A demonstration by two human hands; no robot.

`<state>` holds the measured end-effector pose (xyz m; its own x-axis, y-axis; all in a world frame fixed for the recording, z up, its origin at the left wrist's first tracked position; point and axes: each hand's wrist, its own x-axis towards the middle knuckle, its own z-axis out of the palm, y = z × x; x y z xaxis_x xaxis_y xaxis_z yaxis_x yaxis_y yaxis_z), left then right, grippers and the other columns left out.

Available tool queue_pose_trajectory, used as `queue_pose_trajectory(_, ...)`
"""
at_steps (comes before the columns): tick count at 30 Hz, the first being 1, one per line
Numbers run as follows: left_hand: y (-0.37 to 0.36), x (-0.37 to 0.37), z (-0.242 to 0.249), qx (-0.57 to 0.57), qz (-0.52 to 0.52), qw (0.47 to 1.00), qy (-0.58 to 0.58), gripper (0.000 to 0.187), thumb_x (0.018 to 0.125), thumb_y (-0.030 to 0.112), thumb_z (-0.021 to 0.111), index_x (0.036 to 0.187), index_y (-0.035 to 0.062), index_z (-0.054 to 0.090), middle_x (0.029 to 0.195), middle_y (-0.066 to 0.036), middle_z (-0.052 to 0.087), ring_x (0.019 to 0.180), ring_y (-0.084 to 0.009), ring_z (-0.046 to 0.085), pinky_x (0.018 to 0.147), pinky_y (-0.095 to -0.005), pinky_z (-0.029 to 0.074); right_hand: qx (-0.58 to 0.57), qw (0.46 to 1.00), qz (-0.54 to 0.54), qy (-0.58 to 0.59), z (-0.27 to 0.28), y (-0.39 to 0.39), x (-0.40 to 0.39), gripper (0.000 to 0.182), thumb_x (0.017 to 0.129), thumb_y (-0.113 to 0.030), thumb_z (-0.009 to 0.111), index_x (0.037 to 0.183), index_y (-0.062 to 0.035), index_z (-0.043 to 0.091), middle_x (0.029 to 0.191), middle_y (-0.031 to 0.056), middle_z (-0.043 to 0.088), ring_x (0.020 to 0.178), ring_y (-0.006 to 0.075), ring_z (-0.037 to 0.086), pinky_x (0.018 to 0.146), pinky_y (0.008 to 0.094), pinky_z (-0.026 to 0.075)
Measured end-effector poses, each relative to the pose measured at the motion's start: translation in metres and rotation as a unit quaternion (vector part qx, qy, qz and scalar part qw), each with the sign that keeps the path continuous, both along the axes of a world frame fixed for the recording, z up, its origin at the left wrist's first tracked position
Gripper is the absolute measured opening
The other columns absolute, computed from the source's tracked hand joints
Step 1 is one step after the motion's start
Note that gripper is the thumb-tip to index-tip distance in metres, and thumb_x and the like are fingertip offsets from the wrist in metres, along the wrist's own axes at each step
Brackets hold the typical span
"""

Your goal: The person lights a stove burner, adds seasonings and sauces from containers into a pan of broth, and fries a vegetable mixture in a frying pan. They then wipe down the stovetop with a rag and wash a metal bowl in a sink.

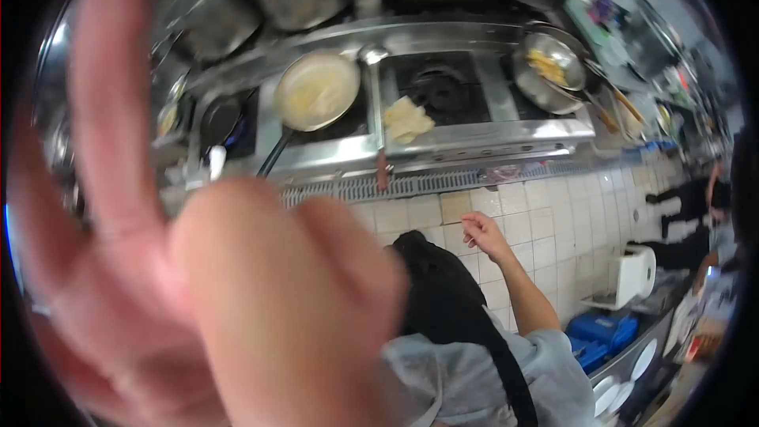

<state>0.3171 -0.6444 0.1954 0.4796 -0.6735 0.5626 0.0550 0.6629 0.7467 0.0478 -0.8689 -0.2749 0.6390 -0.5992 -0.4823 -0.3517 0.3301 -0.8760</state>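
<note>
Left hand point(190, 285) (blurred, right at lens) at 8 o'clock, fingers spread. Right hand point(484, 236) at 4, loosely curled, can't tell if pinching. Pan point(340, 71) on stove point(340, 149) at 11, yellowish cloth point(407, 120) at 1.

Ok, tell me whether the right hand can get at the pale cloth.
Probably yes: the right hand is apart from the pale cloth lying on the stove, but nothing visible blocks the way between them.
</note>
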Motion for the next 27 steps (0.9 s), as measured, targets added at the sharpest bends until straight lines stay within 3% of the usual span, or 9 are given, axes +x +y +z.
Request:
queue_pose_trajectory(1,-0.026,-0.012,-0.002,-0.008,-0.081,0.996,0.024,0.070,0.106,0.030,0.045,0.158,0.0009,0.008,0.165,-0.025,0.004,0.077,-0.0051,0.061,0.069,-0.0293,0.051,-0.004,1.000,-0.014,-0.014,0.000,-0.002,-0.004,0.030,0.098,-0.019,0.064,0.122,-0.0035,0.060,0.086,0.0042,0.064,0.069,0.0113,0.062,0.056,0.0254,0.050)
queue_pose_trajectory(2,-0.043,-0.028,-0.014,-0.011,0.016,0.992,0.122,0.069,0.106,0.036,0.041,0.159,0.0040,0.009,0.165,-0.024,0.007,0.068,-0.0053,0.059,0.069,-0.0312,0.052,-0.002,0.999,-0.030,-0.023,0.001,0.005,-0.013,0.030,0.098,-0.019,0.063,0.123,-0.0032,0.059,0.086,0.0041,0.064,0.069,0.0113,0.062,0.055,0.0255,0.050)
queue_pose_trajectory(3,-0.049,-0.030,-0.025,0.017,0.019,0.985,0.170,0.068,0.107,0.042,0.035,0.160,0.0080,0.009,0.166,-0.023,0.008,0.060,-0.0068,0.056,0.068,-0.0315,0.051,-0.003,0.998,-0.059,-0.018,0.007,0.012,-0.020,0.030,0.098,-0.019,0.063,0.123,-0.0032,0.059,0.086,0.0041,0.064,0.069,0.0113,0.062,0.055,0.0255,0.050)
queue_pose_trajectory(6,-0.062,-0.008,-0.060,-0.025,-0.384,0.917,0.106,0.070,0.107,0.052,0.018,0.161,0.0108,0.002,0.163,-0.021,0.024,0.061,-0.0094,0.056,0.068,-0.0323,0.049,0.001,0.996,-0.089,-0.011,0.028,0.014,-0.025,0.031,0.097,-0.020,0.064,0.124,-0.0036,0.059,0.086,0.0041,0.064,0.068,0.0114,0.062,0.055,0.0259,0.051)
queue_pose_trajectory(10,-0.063,0.005,-0.073,-0.009,-0.384,0.913,0.137,0.070,0.107,0.053,0.017,0.161,0.0105,0.002,0.161,-0.022,0.026,0.060,-0.0101,0.056,0.069,-0.0328,0.050,-0.070,0.990,-0.120,0.038,0.020,0.008,-0.062,0.031,0.096,-0.018,0.064,0.124,-0.0044,0.059,0.085,0.0042,0.064,0.067,0.0123,0.063,0.055,0.0283,0.052)
queue_pose_trajectory(11,-0.066,0.007,-0.076,-0.006,-0.387,0.911,0.145,0.070,0.107,0.053,0.017,0.161,0.0104,0.002,0.161,-0.022,0.027,0.060,-0.0103,0.056,0.070,-0.0329,0.050,-0.064,0.985,-0.156,0.030,0.072,0.004,-0.044,0.030,0.096,-0.018,0.063,0.123,-0.0054,0.060,0.086,0.0036,0.063,0.069,0.0120,0.063,0.055,0.0276,0.052)
queue_pose_trajectory(16,-0.096,0.003,-0.088,-0.003,-0.411,0.896,0.169,0.071,0.107,0.054,0.016,0.161,0.0099,0.002,0.159,-0.022,0.031,0.060,-0.0115,0.056,0.071,-0.0338,0.050,-0.071,0.939,-0.336,0.014,0.104,-0.034,-0.077,0.032,0.098,-0.026,0.062,0.123,-0.0067,0.060,0.088,0.0001,0.061,0.075,0.0103,0.062,0.059,0.0253,0.050)
queue_pose_trajectory(26,-0.233,-0.060,-0.100,-0.021,-0.457,0.870,0.182,0.073,0.106,0.055,0.015,0.161,0.0088,0.001,0.154,-0.023,0.040,0.059,-0.0138,0.056,0.074,-0.0355,0.051,-0.088,0.895,-0.429,-0.084,0.091,-0.164,-0.142,0.043,0.102,-0.040,0.057,0.131,-0.0075,0.056,0.094,0.0000,0.058,0.085,0.0114,0.060,0.067,0.0289,0.053)
queue_pose_trajectory(27,-0.249,-0.084,-0.084,0.070,-0.375,0.865,0.328,0.074,0.106,0.055,0.018,0.160,0.0056,0.006,0.145,-0.023,0.052,0.069,-0.0187,0.061,0.084,-0.0365,0.051,-0.073,0.897,-0.425,-0.092,0.093,-0.187,-0.150,0.052,0.103,-0.047,0.052,0.135,-0.0070,0.051,0.096,0.0021,0.059,0.087,0.0145,0.062,0.070,0.0335,0.056)
